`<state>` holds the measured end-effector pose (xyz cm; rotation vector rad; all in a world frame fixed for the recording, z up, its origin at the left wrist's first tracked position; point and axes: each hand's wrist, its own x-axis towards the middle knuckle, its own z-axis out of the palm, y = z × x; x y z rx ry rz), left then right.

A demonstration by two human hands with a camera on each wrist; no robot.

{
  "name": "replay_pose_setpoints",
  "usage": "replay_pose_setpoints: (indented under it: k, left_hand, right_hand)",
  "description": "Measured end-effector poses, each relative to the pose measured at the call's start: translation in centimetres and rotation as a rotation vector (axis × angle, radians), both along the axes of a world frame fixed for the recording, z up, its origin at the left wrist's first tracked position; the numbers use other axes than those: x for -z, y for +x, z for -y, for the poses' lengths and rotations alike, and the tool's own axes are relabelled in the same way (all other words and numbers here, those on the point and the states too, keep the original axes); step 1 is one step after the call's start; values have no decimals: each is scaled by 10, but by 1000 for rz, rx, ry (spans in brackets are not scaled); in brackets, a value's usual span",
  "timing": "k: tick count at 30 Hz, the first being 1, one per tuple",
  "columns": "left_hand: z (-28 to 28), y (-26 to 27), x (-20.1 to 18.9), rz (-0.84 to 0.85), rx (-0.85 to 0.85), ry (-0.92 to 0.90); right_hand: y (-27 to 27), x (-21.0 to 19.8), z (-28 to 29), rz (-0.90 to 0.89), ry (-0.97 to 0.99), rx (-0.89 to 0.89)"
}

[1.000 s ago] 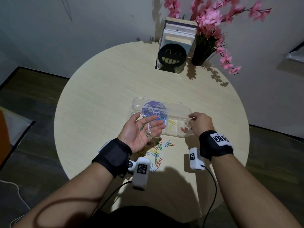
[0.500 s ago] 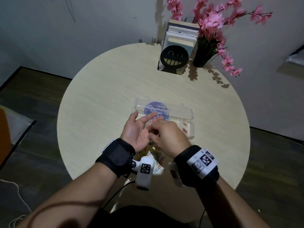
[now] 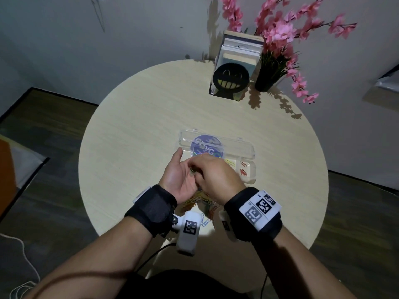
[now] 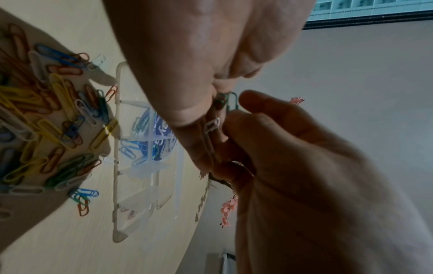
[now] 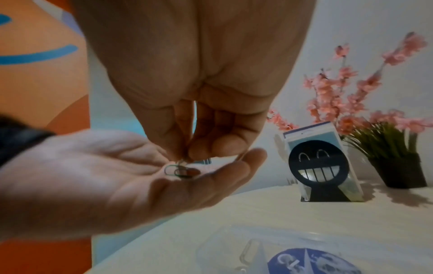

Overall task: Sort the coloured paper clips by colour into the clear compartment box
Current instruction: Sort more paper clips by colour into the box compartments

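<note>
Head view: few clips sorted in compartment box (image 3: 250, 152), big pile (image 4: 35, 115) left on surface; right hand (image 3: 212, 178) fingers pinch clip from flat, upturned left hand (image 3: 179, 180).

Green wire paper clips (image 5: 179, 171) lie under the right hand's fingertips (image 5: 218, 146); a white wire paper clip (image 4: 211, 125) shows between both hands' fingers.

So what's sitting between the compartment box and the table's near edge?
The unsorted paper clips pile, seen best in the left wrist view. In the head view both hands, left hand and right hand, hover over it.
</note>
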<state>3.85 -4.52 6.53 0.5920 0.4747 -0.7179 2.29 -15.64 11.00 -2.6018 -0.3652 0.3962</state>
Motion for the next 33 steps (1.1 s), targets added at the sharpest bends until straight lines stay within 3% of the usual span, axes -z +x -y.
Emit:
replay_pose_setpoints:
  k: [7, 17, 20, 23, 25, 30, 33]
  left_hand:
    - [-4, -5, 7, -39, 20, 35]
    - [-13, -2, 13, -38, 49, 108]
    - [-11, -1, 14, -12, 50, 118]
    - [-9, 0, 16, -4, 38, 135]
    - [-10, 1, 16, 16, 57, 129]
    - [-8, 2, 15, 20, 68, 143]
    - [-11, 2, 21, 0, 69, 189]
  right_hand:
    - [-5, 9, -14, 134, -200, -67]
    - [0, 25, -26, 101, -190, -21]
    - [8, 23, -18, 15, -82, 22]
    - [16, 15, -2, -25, 172, 241]
    - [18, 10, 7, -2, 219, 283]
    - [13, 16, 3, -55, -26, 26]
    - [5, 26, -11, 7, -229, -68]
